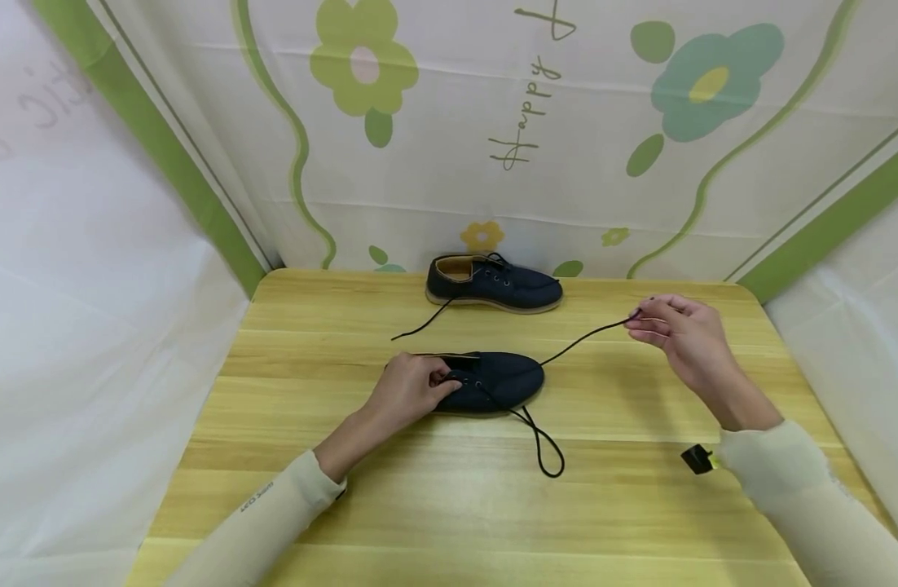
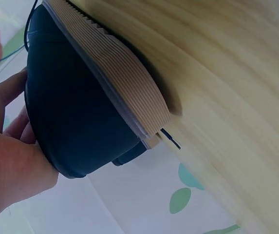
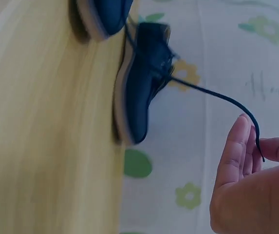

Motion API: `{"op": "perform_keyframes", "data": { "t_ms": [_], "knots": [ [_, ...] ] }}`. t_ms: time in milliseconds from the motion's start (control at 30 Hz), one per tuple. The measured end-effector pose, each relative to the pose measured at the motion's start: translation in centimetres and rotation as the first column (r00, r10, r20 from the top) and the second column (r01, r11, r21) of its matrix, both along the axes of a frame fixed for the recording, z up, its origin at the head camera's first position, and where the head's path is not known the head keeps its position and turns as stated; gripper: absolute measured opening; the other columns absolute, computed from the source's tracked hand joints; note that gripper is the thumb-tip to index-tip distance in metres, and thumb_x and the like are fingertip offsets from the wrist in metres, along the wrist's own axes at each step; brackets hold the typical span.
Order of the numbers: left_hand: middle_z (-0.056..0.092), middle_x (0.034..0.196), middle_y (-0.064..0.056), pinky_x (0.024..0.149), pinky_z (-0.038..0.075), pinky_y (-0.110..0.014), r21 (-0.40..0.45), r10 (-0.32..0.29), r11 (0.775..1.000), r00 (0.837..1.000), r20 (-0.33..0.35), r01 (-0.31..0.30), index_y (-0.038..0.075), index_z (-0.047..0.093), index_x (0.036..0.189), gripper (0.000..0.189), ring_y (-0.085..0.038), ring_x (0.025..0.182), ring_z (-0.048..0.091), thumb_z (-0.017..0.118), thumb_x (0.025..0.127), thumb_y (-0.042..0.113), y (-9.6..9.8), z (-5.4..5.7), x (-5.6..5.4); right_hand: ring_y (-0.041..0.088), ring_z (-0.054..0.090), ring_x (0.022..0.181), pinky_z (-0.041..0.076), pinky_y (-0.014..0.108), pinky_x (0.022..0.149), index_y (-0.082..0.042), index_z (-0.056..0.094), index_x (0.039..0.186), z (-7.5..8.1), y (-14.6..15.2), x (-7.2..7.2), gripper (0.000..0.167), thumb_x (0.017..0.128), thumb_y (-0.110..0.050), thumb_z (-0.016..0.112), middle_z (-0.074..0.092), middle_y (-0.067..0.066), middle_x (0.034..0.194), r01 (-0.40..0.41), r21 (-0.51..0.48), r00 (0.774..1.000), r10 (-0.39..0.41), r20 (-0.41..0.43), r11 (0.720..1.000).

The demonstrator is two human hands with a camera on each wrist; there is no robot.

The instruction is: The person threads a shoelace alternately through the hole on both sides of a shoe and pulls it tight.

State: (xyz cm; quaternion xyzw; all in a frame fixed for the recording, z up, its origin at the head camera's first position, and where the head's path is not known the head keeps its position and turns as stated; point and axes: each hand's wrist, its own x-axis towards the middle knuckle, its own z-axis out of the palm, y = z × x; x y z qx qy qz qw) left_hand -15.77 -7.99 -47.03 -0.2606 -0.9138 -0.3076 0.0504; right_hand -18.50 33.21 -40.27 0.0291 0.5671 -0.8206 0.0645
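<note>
A dark navy lace-up shoe [image 1: 504,379] lies on the wooden table, toe pointing right. My left hand [image 1: 408,387] grips it near the opening, thumb by the eyelets; in the left wrist view that hand [image 2: 12,165] is beside the dark heel [image 2: 76,97] above the ribbed tan sole [image 2: 120,78]. Out to the right and raised, my right hand [image 1: 684,338] pinches the end of a black shoelace [image 1: 588,333], which runs back to the shoe's toe area. The right wrist view has the lace [image 3: 217,94] between thumb and fingers. Another stretch of lace forms a loop [image 1: 552,475] on the table.
A matching shoe [image 1: 522,289] stands behind at the table's far edge, one lace end [image 1: 420,330] trailing on the wood. Flower-printed white curtains [image 1: 434,179] enclose the table [image 1: 434,522]. A small black object [image 1: 697,459] shows beside the right cuff.
</note>
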Motion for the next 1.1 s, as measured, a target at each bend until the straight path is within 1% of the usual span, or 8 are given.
{"op": "perform_keyframes", "data": {
  "t_ms": [133,333,467,633,767,867,967,1100],
  "knots": [
    [0.078,0.080,0.002,0.063,0.056,-0.022,0.005,0.031,0.999,0.999,-0.020,-0.031,0.010,0.083,0.093,0.014,-0.005,0.066,0.068,0.085,0.093,0.024,-0.2,0.2,0.2,0.023,0.079,0.082,0.064,0.035,0.076,0.001,0.073,0.100,1.6,-2.9,0.7,0.009,0.104,-0.004,0.066,0.078,0.013,0.092,-0.070,0.092,0.994,0.078,-0.082,0.993],
    [0.078,0.084,0.001,0.062,0.055,-0.023,0.026,0.048,0.999,0.995,-0.082,-0.046,0.011,0.083,0.094,0.009,-0.006,0.067,0.068,0.082,0.096,0.020,-0.5,0.6,0.2,0.021,0.079,0.080,0.064,0.036,0.074,0.003,0.069,0.101,2.9,-7.0,2.0,0.008,0.105,-0.002,0.065,0.079,0.011,0.091,-0.158,0.225,0.969,0.195,-0.153,0.962],
    [0.079,0.084,0.001,0.060,0.054,-0.021,0.066,0.054,0.997,0.989,-0.134,-0.045,0.010,0.083,0.092,0.006,-0.006,0.066,0.068,0.082,0.095,0.015,-0.7,1.0,0.2,0.022,0.079,0.080,0.064,0.040,0.075,0.002,0.069,0.100,3.0,-9.2,2.7,0.008,0.105,-0.004,0.066,0.079,0.010,0.090,-0.200,0.326,0.951,0.263,-0.163,0.924],
    [0.079,0.084,0.000,0.059,0.054,-0.023,0.130,0.081,0.990,0.972,-0.219,-0.053,0.009,0.083,0.092,0.004,-0.007,0.065,0.067,0.084,0.093,0.012,-0.8,1.3,0.0,0.025,0.079,0.082,0.064,0.042,0.075,0.005,0.068,0.105,2.7,-11.5,3.4,0.013,0.105,-0.008,0.067,0.079,0.014,0.093,-0.266,0.423,0.925,0.353,-0.141,0.866],
    [0.079,0.088,-0.002,0.060,0.056,-0.026,0.168,0.103,0.984,0.957,-0.272,-0.058,0.009,0.083,0.096,0.004,-0.010,0.067,0.070,0.083,0.093,0.011,-0.8,1.6,-0.2,0.027,0.079,0.086,0.064,0.043,0.077,0.004,0.068,0.108,2.0,-13.2,3.9,0.015,0.105,-0.010,0.067,0.078,0.019,0.099,-0.344,0.443,0.900,0.425,-0.095,0.828],
    [0.080,0.095,-0.003,0.059,0.057,-0.028,0.158,0.119,0.984,0.950,-0.287,-0.076,0.011,0.083,0.100,0.009,-0.012,0.072,0.073,0.085,0.092,0.011,-0.7,1.8,-0.5,0.029,0.079,0.087,0.064,0.045,0.078,0.004,0.069,0.108,1.3,-14.4,4.1,0.016,0.105,-0.012,0.068,0.078,0.023,0.101,-0.395,0.438,0.882,0.466,-0.064,0.808],
    [0.081,0.104,-0.003,0.053,0.054,-0.029,0.115,0.130,0.988,0.953,-0.272,-0.102,0.013,0.083,0.104,0.015,-0.015,0.073,0.072,0.087,0.090,0.014,-0.6,1.8,-0.8,0.032,0.079,0.089,0.064,0.046,0.078,0.005,0.069,0.109,0.8,-15.5,4.5,0.018,0.105,-0.013,0.067,0.077,0.025,0.102,-0.439,0.435,0.862,0.506,-0.043,0.786],
    [0.080,0.111,-0.002,0.053,0.052,-0.031,0.065,0.127,0.991,0.972,-0.199,-0.116,0.015,0.083,0.108,0.020,-0.019,0.083,0.074,0.088,0.089,0.018,-0.6,1.7,-1.1,0.037,0.078,0.092,0.064,0.046,0.079,0.006,0.068,0.110,-0.3,-16.8,4.9,0.019,0.106,-0.013,0.067,0.077,0.024,0.101,-0.499,0.420,0.831,0.557,-0.017,0.758]
  ]
}}
